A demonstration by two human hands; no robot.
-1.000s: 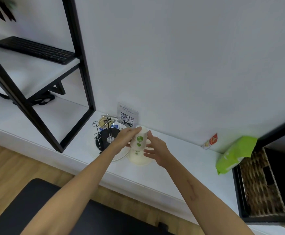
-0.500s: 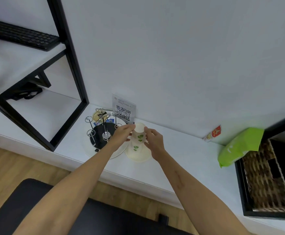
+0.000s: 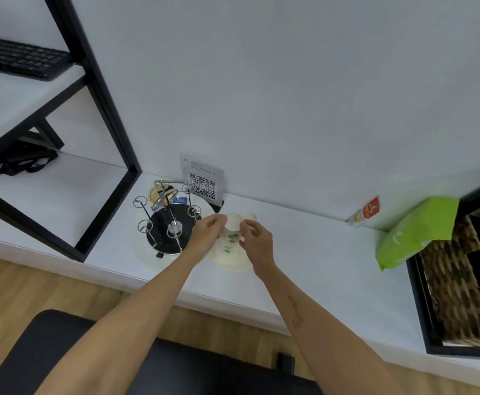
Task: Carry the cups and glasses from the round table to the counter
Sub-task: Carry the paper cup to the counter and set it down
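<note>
A white cup with green leaf prints [image 3: 231, 238] stands on a cream saucer [image 3: 227, 262] on the white counter [image 3: 312, 260]. My left hand [image 3: 206, 233] pinches the cup's rim from the left. From the right, my right hand [image 3: 254, 238] holds the rim with thumb and fingers. Behind the cup's rim a second pale rim [image 3: 249, 215] peeks out; what it belongs to is unclear.
A wire cup rack on a black disc and pale plate [image 3: 166, 223] stands just left of the cup, with a QR-code sign [image 3: 201, 181] behind. A green packet [image 3: 415, 229] and wicker basket [image 3: 461, 280] sit right. A black shelf frame [image 3: 101, 109] rises left; a dark seat [image 3: 62, 352] is below.
The cup has come down onto the saucer between both hands. The view has shifted slightly to the left and closer; both hands keep their hold on the rim.
</note>
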